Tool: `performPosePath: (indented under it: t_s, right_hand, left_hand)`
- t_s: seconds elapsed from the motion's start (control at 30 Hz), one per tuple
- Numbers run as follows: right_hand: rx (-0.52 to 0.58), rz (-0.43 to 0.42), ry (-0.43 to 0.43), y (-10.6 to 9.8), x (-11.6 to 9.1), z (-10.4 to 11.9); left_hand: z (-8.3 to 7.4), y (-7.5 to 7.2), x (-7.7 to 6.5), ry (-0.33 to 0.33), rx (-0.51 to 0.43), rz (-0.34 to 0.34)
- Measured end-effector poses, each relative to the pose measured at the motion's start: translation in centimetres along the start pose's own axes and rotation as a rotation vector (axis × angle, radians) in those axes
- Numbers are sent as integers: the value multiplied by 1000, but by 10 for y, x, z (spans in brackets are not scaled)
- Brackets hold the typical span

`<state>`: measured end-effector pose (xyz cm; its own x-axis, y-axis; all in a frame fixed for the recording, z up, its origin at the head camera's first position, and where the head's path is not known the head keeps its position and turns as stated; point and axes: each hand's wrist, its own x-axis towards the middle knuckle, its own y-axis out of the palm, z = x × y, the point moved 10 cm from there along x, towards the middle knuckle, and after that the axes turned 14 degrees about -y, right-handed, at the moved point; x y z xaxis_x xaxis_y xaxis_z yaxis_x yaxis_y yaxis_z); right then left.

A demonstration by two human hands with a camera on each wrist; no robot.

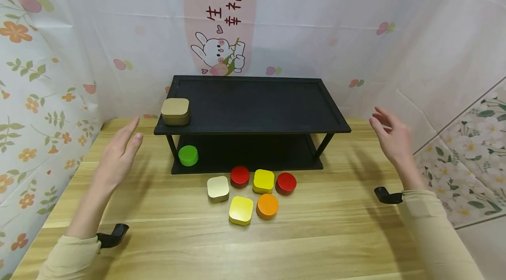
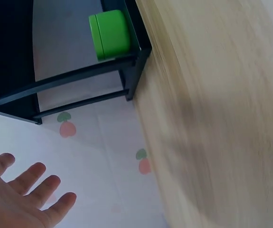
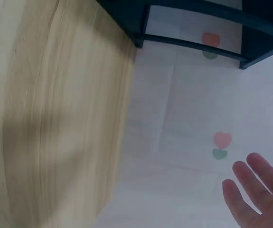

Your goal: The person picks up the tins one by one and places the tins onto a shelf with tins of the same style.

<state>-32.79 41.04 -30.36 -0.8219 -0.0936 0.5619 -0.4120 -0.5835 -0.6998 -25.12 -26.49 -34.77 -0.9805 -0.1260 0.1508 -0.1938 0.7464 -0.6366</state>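
Note:
My left hand (image 1: 118, 157) hovers left of a black two-level rack (image 1: 253, 104), its fingers extended and holding nothing. On the other side, my right hand (image 1: 392, 136) is raised with loosely bent fingers, also free of any object. A beige-gold square tin (image 1: 175, 112) sits on the rack's upper left corner. Below it, a green round tin (image 1: 188, 155) stands on the lower level; the left wrist view shows this green tin (image 2: 112, 34) near the rack's end. In front of the rack lie a cream square tin (image 1: 218, 188), two yellow square tins (image 1: 241, 210), two red round tins (image 1: 240, 176) and an orange round tin (image 1: 267, 206).
The wooden table (image 1: 178, 245) carries the rack close to a patterned curtain (image 1: 134, 29) at the back. More flowered cloth (image 1: 27, 139) borders the left side, and a flowered panel (image 1: 470, 165) the right. Black wrist mounts (image 1: 113, 236) are on both forearms.

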Motion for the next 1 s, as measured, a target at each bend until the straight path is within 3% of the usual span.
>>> performPosePath:
  t_s: [0.33,0.7,1.0]
  right_hand:
    - [87,-43,34,8,-7,0]
    - [275,-142,88,20,-16,-2]
    - [361,-213,113,28,-23,7]
  left_hand:
    - [-10,7,-2,-2,-94,-28]
    - [-13,19,1,-118,-225,23]
    - [-16,26,2,-178,-276,17]
